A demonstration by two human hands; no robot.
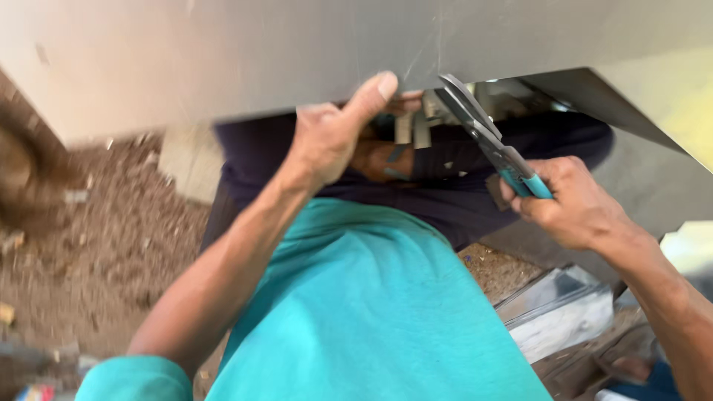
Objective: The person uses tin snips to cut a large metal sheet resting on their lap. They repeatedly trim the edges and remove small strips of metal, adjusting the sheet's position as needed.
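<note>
A big grey metal sheet [245, 52] filled the top of the view, flat and dull, faintly scratched, its lower edge running across above the person's lap and a cut flap angling down at the right. The left hand [330, 130] pinched that lower edge, thumb pressed flat on the near face and pointing up, fingers curled behind it out of sight, so the sheet sat firmly in its grasp. Just to the right, the tin snips [486, 137] met the same edge, their dark grey blades parted around the metal, tips buried at the cut line. The right hand [572, 204] was wrapped tight round the teal handles, low and to the right of the blades, well clear of the sheet itself. Below lay a teal shirt [371, 312], a gritty dirt floor [96, 238] to the left, and stacked metal offcuts [557, 312] at the lower right.
</note>
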